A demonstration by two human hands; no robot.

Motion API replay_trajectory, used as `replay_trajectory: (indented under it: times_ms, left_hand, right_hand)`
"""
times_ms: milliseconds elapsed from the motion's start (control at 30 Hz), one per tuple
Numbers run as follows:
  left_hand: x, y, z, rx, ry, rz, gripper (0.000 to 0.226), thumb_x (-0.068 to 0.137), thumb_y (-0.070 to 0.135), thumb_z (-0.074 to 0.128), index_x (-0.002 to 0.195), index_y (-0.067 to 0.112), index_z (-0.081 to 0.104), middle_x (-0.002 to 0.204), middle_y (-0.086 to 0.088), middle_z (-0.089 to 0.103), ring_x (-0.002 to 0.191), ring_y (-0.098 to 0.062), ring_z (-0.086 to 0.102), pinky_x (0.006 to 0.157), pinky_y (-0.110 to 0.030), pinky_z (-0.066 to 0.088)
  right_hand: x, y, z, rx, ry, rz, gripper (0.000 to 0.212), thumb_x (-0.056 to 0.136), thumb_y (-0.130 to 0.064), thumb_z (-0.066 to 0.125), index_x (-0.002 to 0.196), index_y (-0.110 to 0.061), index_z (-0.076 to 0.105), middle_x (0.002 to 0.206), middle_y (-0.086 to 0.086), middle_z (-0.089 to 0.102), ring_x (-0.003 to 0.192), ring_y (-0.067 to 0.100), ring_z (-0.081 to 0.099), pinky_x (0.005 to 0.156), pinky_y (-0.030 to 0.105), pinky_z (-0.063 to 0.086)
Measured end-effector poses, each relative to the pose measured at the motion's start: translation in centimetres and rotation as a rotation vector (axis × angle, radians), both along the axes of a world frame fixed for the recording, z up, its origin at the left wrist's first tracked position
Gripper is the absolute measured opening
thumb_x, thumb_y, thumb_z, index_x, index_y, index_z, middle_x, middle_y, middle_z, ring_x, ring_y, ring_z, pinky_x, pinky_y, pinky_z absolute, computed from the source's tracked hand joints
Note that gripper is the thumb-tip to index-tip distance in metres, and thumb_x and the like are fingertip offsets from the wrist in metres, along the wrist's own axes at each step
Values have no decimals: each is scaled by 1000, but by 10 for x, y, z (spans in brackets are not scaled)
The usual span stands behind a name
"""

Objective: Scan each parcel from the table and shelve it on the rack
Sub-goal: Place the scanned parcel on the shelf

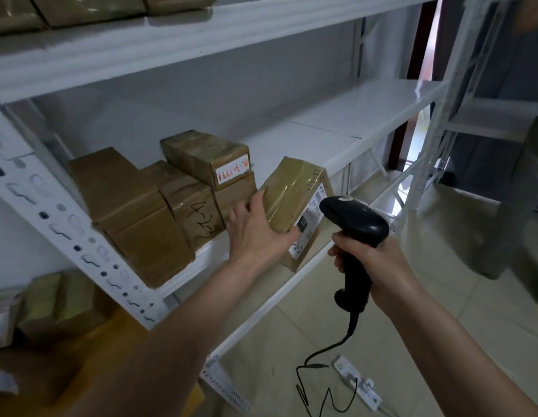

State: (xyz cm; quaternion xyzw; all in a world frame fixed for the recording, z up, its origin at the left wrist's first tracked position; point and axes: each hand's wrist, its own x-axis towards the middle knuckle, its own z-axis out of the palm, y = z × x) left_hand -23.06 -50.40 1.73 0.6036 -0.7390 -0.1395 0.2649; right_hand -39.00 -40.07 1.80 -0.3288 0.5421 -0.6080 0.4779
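The person stood close to the white rack (81,254), both bare arms reaching forward. The left hand (255,227) gripped a tape-wrapped brown parcel (294,200), fingers curled over its top edge and the thumb pressed against its white shipping label (308,227). The parcel was tilted, its far end over the front of the middle shelf (336,136) and its labelled end hanging out past the shelf's front lip. The right hand (373,263) was wrapped tightly round the handle of a black barcode scanner (354,224), whose head sat just beside the label, partly covering it. A black cable (324,368) ran down from the handle toward a white power strip (358,383) on the tiled floor. Left of the held parcel, four more boxes were already on the same shelf: a large plain carton (132,215) at the end, a box with "4-23" written on it (189,203) touching it, and two stacked boxes, the upper one (204,155) carrying a white tag with red writing. More parcels lay on the shelf above (81,7) and on the level below (51,305), blurred.
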Motion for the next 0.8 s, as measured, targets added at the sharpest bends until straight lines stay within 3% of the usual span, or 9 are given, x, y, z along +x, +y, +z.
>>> replay_trajectory:
  times_ms: [233, 467, 667, 800]
  left_hand:
    - [-35, -48, 23, -139, -267, -22, 97, 70, 63, 68, 147, 25, 23, 130, -10, 37, 118, -26, 33, 101, -37, 30]
    - [-91, -81, 36, -135, -434, 183, 86, 77, 67, 59, 142, 21, 29, 135, -12, 35, 121, -32, 34, 101, -46, 30]
    - [-132, -119, 55, -46, -464, 386, 65, 84, 58, 52, 132, 17, 38, 130, -14, 37, 117, -33, 33, 94, -45, 30]
    - [-138, -135, 54, 82, -466, 497, 65, 85, 57, 50, 131, 14, 38, 131, -17, 39, 120, -34, 33, 98, -47, 29]
  right_hand:
    - [-33, -56, 15, -81, -22, 52, 8, 84, -3, 67, 91, 0, 66, 68, 13, 65, 58, 22, 55, 58, 32, 48]
    - [-74, -127, 30, -106, -62, 149, 5, 84, -1, 67, 89, -5, 67, 67, 14, 64, 56, 20, 55, 57, 31, 47]
    - [-104, -171, 26, -52, -88, 235, 6, 83, -3, 68, 90, -2, 66, 67, 14, 65, 56, 20, 54, 57, 31, 47]
    - [-111, -188, 19, -23, -97, 320, 4, 84, -3, 68, 86, -1, 67, 66, 14, 64, 55, 19, 54, 56, 29, 47]
